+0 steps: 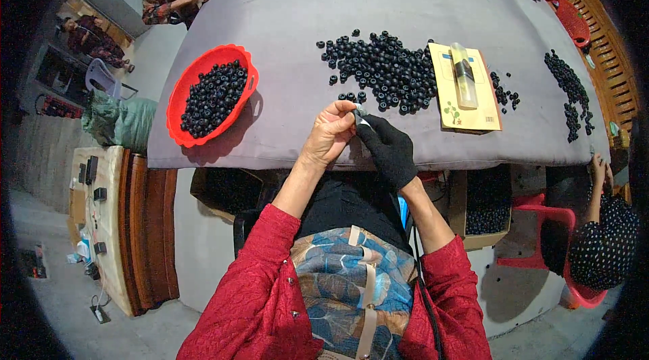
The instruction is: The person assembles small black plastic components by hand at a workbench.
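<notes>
A small pale grey piece [360, 116] is pinched between the bare left hand [331, 133] and the black-gloved right hand [390, 150], held just above the near edge of the grey table [405, 15]. Its shape is too small to tell (partly covered by fingertips).

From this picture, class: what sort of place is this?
Probably a small workshop for hand assembly: heaps of small black rings on a cloth-covered table, a red basket full of them, and other people working nearby.

Workshop: shared table [284, 89], piles of black rings [385, 69], workers around.
</notes>
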`<action>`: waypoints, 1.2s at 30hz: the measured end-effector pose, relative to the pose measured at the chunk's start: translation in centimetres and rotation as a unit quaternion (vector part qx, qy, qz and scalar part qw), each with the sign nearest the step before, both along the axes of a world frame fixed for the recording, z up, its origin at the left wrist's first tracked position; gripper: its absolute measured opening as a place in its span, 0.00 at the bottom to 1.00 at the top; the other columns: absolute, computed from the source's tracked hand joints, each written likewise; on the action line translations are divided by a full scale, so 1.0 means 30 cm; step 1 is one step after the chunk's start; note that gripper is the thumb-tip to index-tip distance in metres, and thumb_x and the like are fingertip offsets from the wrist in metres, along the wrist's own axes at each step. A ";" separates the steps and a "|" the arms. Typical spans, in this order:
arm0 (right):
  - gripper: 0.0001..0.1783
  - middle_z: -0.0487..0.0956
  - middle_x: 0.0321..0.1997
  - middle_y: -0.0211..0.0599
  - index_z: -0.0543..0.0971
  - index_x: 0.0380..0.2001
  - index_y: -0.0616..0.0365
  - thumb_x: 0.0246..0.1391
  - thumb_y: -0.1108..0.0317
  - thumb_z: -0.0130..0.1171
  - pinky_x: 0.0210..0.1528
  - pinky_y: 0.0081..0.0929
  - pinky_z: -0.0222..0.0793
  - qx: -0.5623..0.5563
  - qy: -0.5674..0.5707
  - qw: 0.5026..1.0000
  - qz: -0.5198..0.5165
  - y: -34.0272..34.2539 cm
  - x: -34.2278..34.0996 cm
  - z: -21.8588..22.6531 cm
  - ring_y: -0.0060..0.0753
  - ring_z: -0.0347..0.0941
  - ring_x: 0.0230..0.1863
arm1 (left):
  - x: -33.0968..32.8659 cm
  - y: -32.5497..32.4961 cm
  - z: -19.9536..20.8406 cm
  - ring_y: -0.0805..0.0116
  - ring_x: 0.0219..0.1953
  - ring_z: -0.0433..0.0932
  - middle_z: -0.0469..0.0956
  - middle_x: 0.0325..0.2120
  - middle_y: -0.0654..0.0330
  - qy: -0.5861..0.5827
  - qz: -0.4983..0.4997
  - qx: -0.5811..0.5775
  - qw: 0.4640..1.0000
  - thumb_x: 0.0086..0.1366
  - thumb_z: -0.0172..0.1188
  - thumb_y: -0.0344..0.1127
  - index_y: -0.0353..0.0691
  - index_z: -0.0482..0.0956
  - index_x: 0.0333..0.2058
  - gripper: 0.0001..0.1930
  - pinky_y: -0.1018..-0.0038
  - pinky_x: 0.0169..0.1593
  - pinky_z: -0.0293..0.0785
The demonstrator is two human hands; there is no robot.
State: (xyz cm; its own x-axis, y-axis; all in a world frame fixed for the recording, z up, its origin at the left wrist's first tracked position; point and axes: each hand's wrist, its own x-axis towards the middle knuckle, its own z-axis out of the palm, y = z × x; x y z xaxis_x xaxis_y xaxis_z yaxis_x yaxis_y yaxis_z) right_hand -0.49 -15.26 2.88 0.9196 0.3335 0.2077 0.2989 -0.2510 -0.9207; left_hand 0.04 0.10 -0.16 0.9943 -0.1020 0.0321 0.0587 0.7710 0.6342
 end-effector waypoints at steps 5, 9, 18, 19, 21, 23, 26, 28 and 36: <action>0.13 0.77 0.37 0.39 0.75 0.40 0.57 0.52 0.65 0.51 0.35 0.25 0.70 -0.039 -0.029 0.999 0.003 0.005 -0.004 0.022 0.36 0.75 0.35 | -0.007 -0.007 0.006 0.75 0.28 0.75 0.76 0.27 0.63 0.000 0.004 -0.015 1.000 0.54 0.58 0.25 0.39 0.74 0.35 0.08 0.80 0.35 0.72; 0.12 0.77 0.37 0.39 0.75 0.39 0.57 0.53 0.66 0.50 0.34 0.26 0.70 -0.040 -0.132 0.990 0.018 -0.001 0.008 -0.014 0.36 0.75 0.34 | -0.001 -0.003 -0.002 0.75 0.29 0.75 0.76 0.28 0.62 -0.005 0.005 -0.019 1.000 0.54 0.58 0.25 0.39 0.74 0.34 0.08 0.80 0.35 0.72; 0.15 0.78 0.32 0.37 0.75 0.41 0.58 0.52 0.63 0.53 0.34 0.21 0.67 -0.026 -0.008 1.000 -0.003 0.009 -0.001 0.022 0.22 0.73 0.32 | -0.004 -0.004 0.007 0.75 0.31 0.75 0.77 0.30 0.62 -0.023 0.004 -0.019 1.000 0.53 0.58 0.23 0.39 0.74 0.34 0.09 0.81 0.36 0.72; 0.15 0.79 0.31 0.38 0.75 0.41 0.58 0.52 0.63 0.53 0.34 0.21 0.67 -0.028 -0.003 1.000 -0.007 0.009 -0.001 0.023 0.22 0.73 0.32 | -0.004 -0.006 0.007 0.75 0.31 0.75 0.77 0.30 0.62 -0.023 0.003 -0.020 1.000 0.53 0.58 0.23 0.39 0.74 0.34 0.09 0.81 0.36 0.72; 0.15 0.79 0.31 0.38 0.75 0.41 0.58 0.52 0.63 0.53 0.34 0.21 0.68 -0.028 0.002 1.000 -0.009 0.011 -0.002 0.021 0.22 0.73 0.32 | -0.009 -0.010 0.016 0.75 0.31 0.75 0.76 0.30 0.62 -0.021 0.020 -0.015 0.999 0.53 0.58 0.23 0.39 0.74 0.34 0.09 0.81 0.36 0.72; 0.15 0.78 0.32 0.39 0.75 0.41 0.58 0.52 0.63 0.53 0.35 0.22 0.68 -0.031 -0.009 0.999 -0.005 0.013 -0.002 0.021 0.23 0.74 0.32 | -0.008 -0.009 0.013 0.75 0.30 0.75 0.76 0.29 0.63 -0.018 0.024 -0.010 0.999 0.53 0.58 0.22 0.39 0.74 0.34 0.09 0.81 0.36 0.72; 0.15 0.78 0.33 0.41 0.75 0.41 0.58 0.52 0.63 0.52 0.35 0.23 0.68 -0.039 0.027 0.999 -0.001 0.015 -0.008 0.043 0.24 0.74 0.33 | -0.008 -0.002 0.006 0.76 0.30 0.74 0.76 0.29 0.63 -0.018 0.026 -0.001 1.000 0.53 0.58 0.22 0.39 0.74 0.34 0.09 0.82 0.37 0.71; 0.15 0.78 0.33 0.41 0.75 0.41 0.58 0.52 0.62 0.52 0.35 0.23 0.68 -0.036 0.023 0.999 -0.003 0.016 -0.009 0.042 0.24 0.74 0.33 | -0.007 -0.001 0.003 0.76 0.30 0.74 0.76 0.29 0.63 -0.022 0.022 0.004 1.000 0.53 0.57 0.23 0.39 0.74 0.35 0.09 0.82 0.37 0.71; 0.15 0.78 0.32 0.42 0.75 0.40 0.57 0.52 0.61 0.52 0.34 0.24 0.68 -0.057 0.026 0.998 -0.014 0.020 -0.004 0.035 0.29 0.75 0.32 | -0.008 -0.005 0.008 0.76 0.32 0.74 0.75 0.30 0.62 -0.023 0.018 0.015 0.999 0.54 0.57 0.22 0.37 0.72 0.36 0.10 0.81 0.38 0.71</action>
State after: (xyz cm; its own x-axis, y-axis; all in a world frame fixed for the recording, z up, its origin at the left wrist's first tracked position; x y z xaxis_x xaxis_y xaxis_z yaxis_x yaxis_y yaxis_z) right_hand -0.59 -14.67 3.95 0.9375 0.3262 0.1211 0.2426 -0.3633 -0.8995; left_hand -0.18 -0.05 0.09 0.9949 -0.0675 0.0746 0.0017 0.7526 0.6585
